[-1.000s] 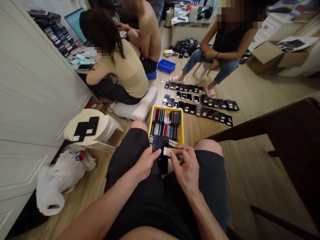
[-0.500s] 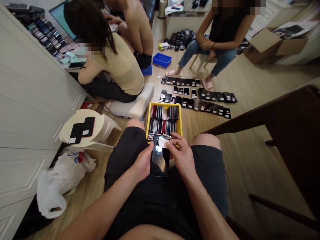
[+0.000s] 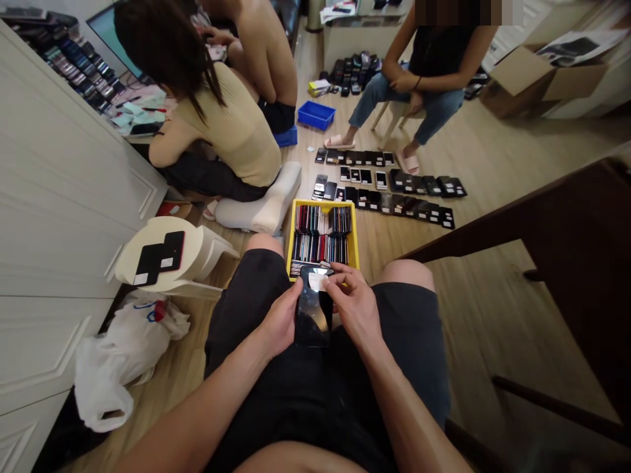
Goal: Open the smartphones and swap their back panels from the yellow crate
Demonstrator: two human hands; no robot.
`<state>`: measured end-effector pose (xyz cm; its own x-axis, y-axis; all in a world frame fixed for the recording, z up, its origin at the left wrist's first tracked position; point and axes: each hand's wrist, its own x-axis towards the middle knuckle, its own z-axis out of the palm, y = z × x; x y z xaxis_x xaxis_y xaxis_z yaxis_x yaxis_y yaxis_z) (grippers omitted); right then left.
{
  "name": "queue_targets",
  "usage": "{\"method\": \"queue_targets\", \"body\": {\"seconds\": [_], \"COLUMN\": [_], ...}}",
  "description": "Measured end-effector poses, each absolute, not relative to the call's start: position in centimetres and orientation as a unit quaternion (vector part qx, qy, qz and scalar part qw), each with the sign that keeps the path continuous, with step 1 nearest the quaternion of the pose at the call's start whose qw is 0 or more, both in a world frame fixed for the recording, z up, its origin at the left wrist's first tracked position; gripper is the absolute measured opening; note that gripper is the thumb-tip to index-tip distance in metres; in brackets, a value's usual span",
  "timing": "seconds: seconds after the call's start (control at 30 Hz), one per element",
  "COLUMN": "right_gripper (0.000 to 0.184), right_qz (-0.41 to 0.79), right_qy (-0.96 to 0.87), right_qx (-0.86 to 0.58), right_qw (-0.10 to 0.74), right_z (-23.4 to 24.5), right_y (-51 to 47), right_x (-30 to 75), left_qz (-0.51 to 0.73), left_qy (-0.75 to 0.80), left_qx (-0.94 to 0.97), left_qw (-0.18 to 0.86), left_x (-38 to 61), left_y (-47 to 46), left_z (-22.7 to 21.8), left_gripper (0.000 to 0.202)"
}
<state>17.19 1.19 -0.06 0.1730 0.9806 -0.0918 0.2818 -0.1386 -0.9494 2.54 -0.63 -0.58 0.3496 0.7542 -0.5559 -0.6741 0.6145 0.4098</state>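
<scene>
- On the left, a white plastic bag (image 3: 113, 361) slumps on the floor beside a round cream stool (image 3: 131, 240); two dark phones (image 3: 148, 264) lie on the stool, overlapping, each with a pale sticker.
- Beyond the stool, a person in a cream ribbed top (image 3: 246, 135) sits low, turned away.
- In the middle, above the wearer's lap, the left hand (image 3: 280, 320) grips a black phone (image 3: 312, 322) by its left edge, thumb alongside; its other fingers are hidden.
- The phone lies between the two hands, screen up, its long axis running away from the wearer, with its far end towards a yellow crate (image 3: 355, 246). Both hands touch it: the left at the side, the right near the far right corner.
- A small white label (image 3: 314, 282) sits over the phone's far end, just left of the right hand (image 3: 355, 305), whose thumb and fingers are narrowed on its edge. Whether the label is stuck down cannot be told.
- Just past the phone, the crate holds tightly packed, upright thin devices (image 3: 323, 249).
- To the right, rows of labelled phones (image 3: 409, 205) line the floor before a seated person in jeans (image 3: 438, 56).
</scene>
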Motion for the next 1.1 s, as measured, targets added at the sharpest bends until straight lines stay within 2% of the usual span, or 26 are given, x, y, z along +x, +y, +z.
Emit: {"method": "queue_targets", "body": {"seconds": [0.57, 1.1], "right_gripper": [0.018, 0.017], "right_qz": [0.423, 0.369], "right_qy": [-0.480, -0.524], "right_qx": [-0.644, -0.655], "right_qw": [0.420, 0.400], "right_z": [-0.13, -0.20], "right_y": [0.98, 0.88], "right_x": [16.80, 16.47], "left_qz": [0.454, 0.458], "left_qy": [0.393, 0.435], "left_qx": [0.104, 0.139], "left_qw": [0.793, 0.762], "left_x": [2.72, 3.15], "left_y": [-0.63, -0.31], "left_z": [-0.62, -0.96], "left_gripper": [0.044, 0.045]}}
